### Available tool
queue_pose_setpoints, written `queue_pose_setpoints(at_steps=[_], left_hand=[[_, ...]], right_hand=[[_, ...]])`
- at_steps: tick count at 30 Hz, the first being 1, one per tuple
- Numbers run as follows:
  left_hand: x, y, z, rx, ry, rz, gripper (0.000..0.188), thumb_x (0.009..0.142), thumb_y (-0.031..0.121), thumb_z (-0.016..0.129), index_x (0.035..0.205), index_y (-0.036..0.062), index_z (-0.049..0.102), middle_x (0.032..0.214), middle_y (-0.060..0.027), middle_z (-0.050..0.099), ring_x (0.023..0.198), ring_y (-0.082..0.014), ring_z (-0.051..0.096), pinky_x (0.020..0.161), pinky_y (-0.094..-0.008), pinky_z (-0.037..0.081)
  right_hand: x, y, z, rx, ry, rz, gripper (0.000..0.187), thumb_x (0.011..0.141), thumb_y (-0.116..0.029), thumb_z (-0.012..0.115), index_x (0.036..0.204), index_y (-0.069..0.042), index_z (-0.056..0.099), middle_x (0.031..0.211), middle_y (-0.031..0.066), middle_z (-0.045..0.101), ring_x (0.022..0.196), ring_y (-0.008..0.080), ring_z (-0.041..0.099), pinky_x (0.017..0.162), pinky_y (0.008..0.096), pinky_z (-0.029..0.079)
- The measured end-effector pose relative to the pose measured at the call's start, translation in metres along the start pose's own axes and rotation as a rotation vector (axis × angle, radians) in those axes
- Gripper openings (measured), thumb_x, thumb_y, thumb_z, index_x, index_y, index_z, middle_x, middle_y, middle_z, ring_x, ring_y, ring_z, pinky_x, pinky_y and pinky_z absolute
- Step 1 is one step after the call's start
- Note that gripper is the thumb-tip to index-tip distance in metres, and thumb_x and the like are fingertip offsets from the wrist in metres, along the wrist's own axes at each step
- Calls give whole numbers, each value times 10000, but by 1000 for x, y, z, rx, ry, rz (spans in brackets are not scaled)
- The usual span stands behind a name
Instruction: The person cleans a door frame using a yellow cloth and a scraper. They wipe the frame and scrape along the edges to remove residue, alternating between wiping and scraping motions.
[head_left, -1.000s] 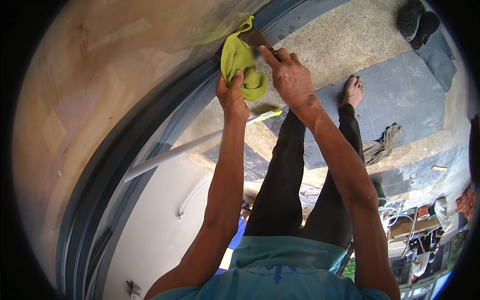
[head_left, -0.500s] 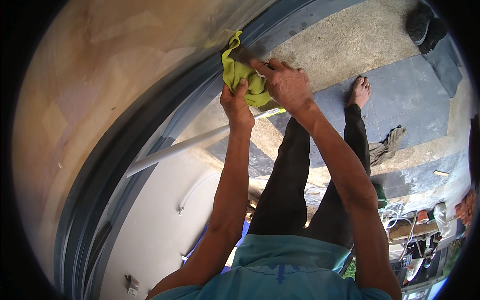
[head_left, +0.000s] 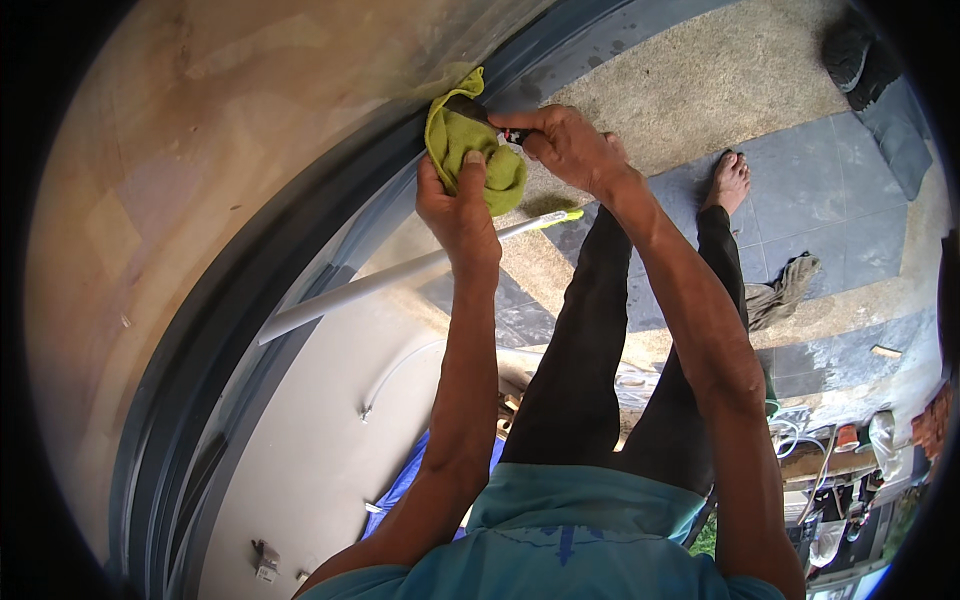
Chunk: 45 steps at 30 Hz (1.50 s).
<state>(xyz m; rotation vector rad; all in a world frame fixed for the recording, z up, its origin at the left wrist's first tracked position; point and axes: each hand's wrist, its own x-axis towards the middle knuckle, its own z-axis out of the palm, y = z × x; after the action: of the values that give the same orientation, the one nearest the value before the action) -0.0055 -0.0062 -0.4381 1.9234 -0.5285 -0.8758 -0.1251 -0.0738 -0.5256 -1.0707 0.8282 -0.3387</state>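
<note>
In the head view, your left hand (head_left: pixel 460 210) has its fingers closed around a yellow-green cloth (head_left: pixel 462 145), thumb pressed on top. The cloth sits in the upper middle, close by the dark window frame (head_left: pixel 290 215); you cannot tell from here whether it touches. Your right hand (head_left: pixel 575 150) has its fingers curled on the handle of a dark-bladed tool (head_left: pixel 466 107), index finger stretched toward the blade, which lies against the cloth.

What could go wrong: if the blade is sharp, which does not show, a slip of your right hand could push it through the folds toward your left thumb. A loose fold could also let the tool skid onto the frame and scratch it. The pale pole (head_left: pixel 350 297) passes just beyond your left forearm, so a sudden swing of that arm might knock it.

Counting, you have two hands at work, one cloth, one tool and one pole. On the paving are one bare foot (head_left: pixel 732 182), one crumpled grey rag (head_left: pixel 785 292) and two dark shoes (head_left: pixel 865 65); the clutter at the right (head_left: pixel 840 450) is too jumbled to count
</note>
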Motion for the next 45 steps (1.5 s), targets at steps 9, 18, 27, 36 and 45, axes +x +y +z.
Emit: queue_pose_setpoints(at_steps=[9, 18, 27, 36, 45], left_hand=[[-16, 36, -5, 4, 16, -33, 298, 974, 49, 640, 1256, -36, 598, 1157, -97, 664, 1019, -136, 642, 933, -297, 519], [-44, 88, -22, -49, 34, -1, 323, 974, 35, 649, 1284, -23, 583, 1182, -80, 663, 1071, -143, 631, 990, -317, 494], [-73, 145, -42, -90, 57, 63, 368, 997, 96, 646, 1339, -10, 558, 1238, -115, 658, 1136, -199, 645, 1013, -351, 508], [-104, 182, -62, -97, 110, 237, 402, 1025, 115, 608, 1381, -35, 493, 1268, -165, 646, 1155, -255, 666, 998, -385, 568], [-89, 149, -47, -84, 133, 147, 379, 1018, 94, 631, 1358, -36, 526, 1246, -137, 653, 1129, -224, 662, 990, -372, 552]], right_hand=[[0, -20, -3, 76, -77, -69, 479, 860, 33, 527, 1288, -71, 717, 887, 177, 691, 735, 220, 632, 749, 331, 508], [-34, -82, 2, 73, -113, -97, 520, 865, 33, 488, 1332, -65, 693, 639, 71, 527, 575, 89, 460, 577, 277, 411], [-60, -130, 27, 56, -88, -242, 440, 846, 34, 590, 1261, -51, 712, 965, 235, 728, 857, 385, 717, 808, 407, 578], [-88, -174, 40, -141, -115, -362, 474, 886, -67, 651, 1356, -122, 665, 925, 167, 710, 917, 363, 703, 805, 467, 566], [-76, -139, 41, -194, -39, -344, 476, 856, -70, 637, 1317, -173, 698, 875, 148, 684, 842, 335, 693, 751, 447, 568]])
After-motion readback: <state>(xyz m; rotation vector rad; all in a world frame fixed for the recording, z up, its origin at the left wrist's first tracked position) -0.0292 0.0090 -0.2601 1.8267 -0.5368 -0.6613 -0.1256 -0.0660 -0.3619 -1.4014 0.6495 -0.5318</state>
